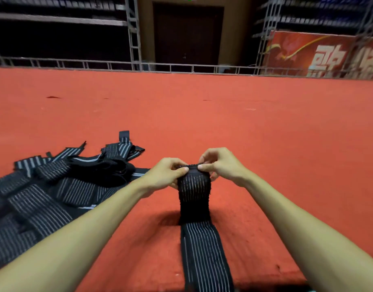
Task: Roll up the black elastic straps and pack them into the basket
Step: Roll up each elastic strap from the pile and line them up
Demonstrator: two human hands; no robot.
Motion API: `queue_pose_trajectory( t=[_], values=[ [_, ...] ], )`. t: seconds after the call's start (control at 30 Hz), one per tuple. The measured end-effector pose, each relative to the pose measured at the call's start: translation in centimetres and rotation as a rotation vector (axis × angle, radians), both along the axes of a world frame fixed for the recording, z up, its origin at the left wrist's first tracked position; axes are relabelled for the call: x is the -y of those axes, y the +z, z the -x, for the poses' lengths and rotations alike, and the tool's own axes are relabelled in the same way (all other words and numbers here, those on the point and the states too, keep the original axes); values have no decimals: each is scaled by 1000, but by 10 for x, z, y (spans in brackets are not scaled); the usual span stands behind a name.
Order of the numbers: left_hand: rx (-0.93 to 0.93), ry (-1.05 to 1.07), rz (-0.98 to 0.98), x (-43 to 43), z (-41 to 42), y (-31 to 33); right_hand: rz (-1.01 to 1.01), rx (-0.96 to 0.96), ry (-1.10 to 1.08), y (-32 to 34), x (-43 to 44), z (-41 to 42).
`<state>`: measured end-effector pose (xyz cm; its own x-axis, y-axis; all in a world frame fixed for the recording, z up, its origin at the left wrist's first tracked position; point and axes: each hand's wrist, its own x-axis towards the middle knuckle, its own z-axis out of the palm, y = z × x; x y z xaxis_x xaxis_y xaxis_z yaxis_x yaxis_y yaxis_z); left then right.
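- Holding one black strap (194, 194) by its top end, both hands sit close together over the red carpet (223, 123).
- The left hand (166, 173) has its grip closed on the left corner of the strap's top edge, thumb on the near side.
- The right hand (220, 165) has its grip closed on the right corner of the same edge, and its thumb tip presses the top.
- The two thumbs almost meet in the middle of the edge.
- The strap hangs down from the hands, touches the carpet, then lies flat and runs toward the near edge of the view.
- It is black with thin pale stripes running along it.
- A pile of more straps (55, 186) lies on the carpet to the left, near the left arm. They are loose, flat and lying over one another, not rolled.
- I cannot see a basket anywhere.
- Far away, a metal rail (118, 65) runs along the end of the carpet.
- Behind the rail stands a dark door (187, 32), and a red sign (320, 55) with big pale letters is on the far right.
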<state>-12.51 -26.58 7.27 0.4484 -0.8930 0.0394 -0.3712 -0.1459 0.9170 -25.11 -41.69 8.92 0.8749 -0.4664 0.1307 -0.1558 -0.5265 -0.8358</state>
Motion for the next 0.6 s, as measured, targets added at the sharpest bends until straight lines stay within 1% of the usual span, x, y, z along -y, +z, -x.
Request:
queue_pose_trajectory(
  t=[0.1,0.17,0.27,0.33,0.4,0.43,0.53,0.6],
  values=[
    [-277,-86,25,-25,22,30,-283,42,115,28,-19,26],
    [-417,-162,45,-39,33,50,-444,85,191,46,-29,41],
    [-505,-290,135,-51,42,76,-542,164,255,68,-39,56],
    [-542,-312,210,-50,44,85,-568,230,268,76,-42,57],
    [-546,-245,236,-43,41,81,-561,265,225,75,-39,50],
    [-511,-171,221,-37,38,72,-520,261,170,68,-36,44],
    [-283,91,129,-13,26,33,-289,114,-27,32,-22,22],
    [-223,180,136,5,17,8,-238,51,-97,5,-12,9]
  ],
)
